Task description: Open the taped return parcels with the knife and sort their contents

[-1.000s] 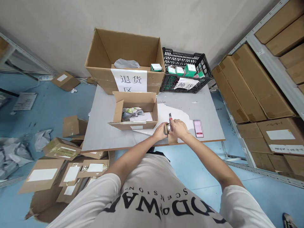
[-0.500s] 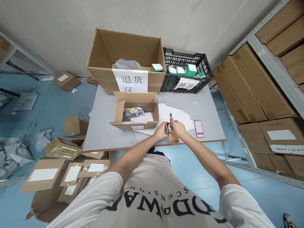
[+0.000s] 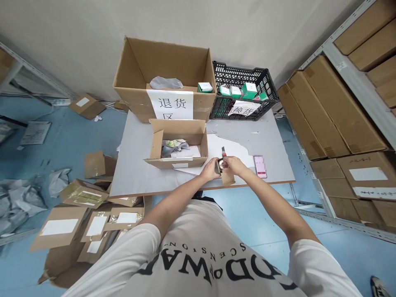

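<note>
My left hand (image 3: 210, 169) is closed around the left side of a small cardboard box (image 3: 228, 179), whose flap hangs open toward me. A round, shiny, metallic-looking thing (image 3: 221, 164) shows in the box's opening. Over that opening, my right hand (image 3: 234, 165) has its fingers pinched at the round thing's right edge. Just beyond those fingers a red utility knife (image 3: 224, 152) points away from me with its blade out. Part of its handle is hidden. Left of my hands stands an open carton (image 3: 176, 164) holding crumpled packaging and white paper.
A phone (image 3: 260, 166) lies at the right of the grey table (image 3: 133, 165). Behind stand a large labelled carton (image 3: 133, 97) and a black crate (image 3: 269, 88) with green-and-white boxes. Cartons (image 3: 58, 227) clutter the floor at left; shelves of boxes (image 3: 346, 107) line the right.
My right hand has shifted slightly to the right over the small box, and more of the box's flap shows. My left hand keeps its hold; the view has moved a little.
</note>
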{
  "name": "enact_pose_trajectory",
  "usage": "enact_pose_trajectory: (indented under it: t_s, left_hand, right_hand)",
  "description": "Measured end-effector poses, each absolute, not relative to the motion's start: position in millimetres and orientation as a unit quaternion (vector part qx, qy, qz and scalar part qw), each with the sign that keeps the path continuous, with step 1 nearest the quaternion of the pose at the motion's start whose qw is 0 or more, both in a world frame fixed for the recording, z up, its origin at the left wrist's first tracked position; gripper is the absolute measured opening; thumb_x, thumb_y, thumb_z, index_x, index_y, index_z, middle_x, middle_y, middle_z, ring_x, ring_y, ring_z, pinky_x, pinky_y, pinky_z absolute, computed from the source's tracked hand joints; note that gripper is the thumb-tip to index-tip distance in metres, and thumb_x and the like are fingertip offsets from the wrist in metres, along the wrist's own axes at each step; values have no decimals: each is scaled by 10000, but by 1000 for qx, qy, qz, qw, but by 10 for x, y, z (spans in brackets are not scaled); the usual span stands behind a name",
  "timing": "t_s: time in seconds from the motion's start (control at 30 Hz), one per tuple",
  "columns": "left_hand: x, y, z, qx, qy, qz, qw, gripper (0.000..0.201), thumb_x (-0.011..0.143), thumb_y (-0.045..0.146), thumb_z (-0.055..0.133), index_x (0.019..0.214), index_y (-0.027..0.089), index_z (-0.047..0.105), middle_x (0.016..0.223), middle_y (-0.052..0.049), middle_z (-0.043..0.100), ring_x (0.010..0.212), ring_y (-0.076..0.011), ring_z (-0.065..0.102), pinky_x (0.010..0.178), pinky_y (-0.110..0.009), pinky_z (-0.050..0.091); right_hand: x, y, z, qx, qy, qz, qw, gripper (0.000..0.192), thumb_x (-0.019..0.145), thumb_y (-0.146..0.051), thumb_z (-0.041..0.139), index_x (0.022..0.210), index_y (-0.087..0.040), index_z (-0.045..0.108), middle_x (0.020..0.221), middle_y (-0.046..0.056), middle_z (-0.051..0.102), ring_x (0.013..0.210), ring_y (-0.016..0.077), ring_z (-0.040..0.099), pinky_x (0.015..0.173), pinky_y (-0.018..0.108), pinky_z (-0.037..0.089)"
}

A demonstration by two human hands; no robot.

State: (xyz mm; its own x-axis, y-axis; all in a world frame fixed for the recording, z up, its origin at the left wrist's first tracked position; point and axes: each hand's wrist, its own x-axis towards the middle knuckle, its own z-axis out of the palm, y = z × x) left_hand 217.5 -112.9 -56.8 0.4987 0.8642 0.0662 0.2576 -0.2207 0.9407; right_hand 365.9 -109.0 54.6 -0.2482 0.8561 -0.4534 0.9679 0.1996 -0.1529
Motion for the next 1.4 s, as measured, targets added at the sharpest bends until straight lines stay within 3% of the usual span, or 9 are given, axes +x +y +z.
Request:
enact_pose_trajectory:
  t_s: [0.17, 0.57, 0.9, 1.23, 1.4]
  left_hand:
    - [2185, -1121, -602, 724, 393, 303, 479, 769, 547, 177, 746, 1230, 195, 394, 1224, -107, 501, 1149, -281, 505, 959, -407, 434]
    - [2183, -1112, -608, 717, 389, 308, 489, 737, 543, 165, 736, 1204, 193, 413, 1195, -100, 517, 1110, -270, 525, 926, -399, 459]
    - [2176, -1108, -629, 718, 387, 312, 487, 786, 529, 164, 749, 1234, 189, 401, 1227, -111, 505, 1139, -283, 510, 936, -419, 452]
    - [2185, -1093, -597, 732, 387, 310, 467, 754, 544, 167, 749, 1224, 170, 423, 1212, -120, 524, 1123, -278, 529, 959, -417, 440]
    - [2190, -1104, -592, 726, 394, 308, 471, 767, 540, 166, 750, 1232, 189, 421, 1226, -115, 518, 1143, -281, 514, 958, -416, 443]
  right_hand:
    - [3726, -1035, 559, 580, 770, -219, 149, 132, 762, -100, 630, 878, -159, 606, 883, 65, 687, 835, 168, 624, 647, 210, 350]
    - [3829, -983, 470, 522, 811, -223, 139, 192, 716, -80, 642, 895, -140, 607, 919, 92, 665, 818, 182, 605, 649, 224, 361]
    - [3959, -973, 420, 447, 853, -266, 35, 245, 674, 10, 586, 858, -147, 622, 913, 60, 595, 781, 140, 550, 691, 217, 392]
    - [3758, -1021, 483, 515, 824, -190, 140, 98, 795, -117, 571, 843, -160, 646, 813, 66, 674, 754, 176, 596, 639, 243, 343]
    - [3764, -1090, 431, 504, 837, -172, 127, 135, 846, -140, 521, 838, -148, 656, 894, 91, 672, 825, 189, 598, 673, 251, 369]
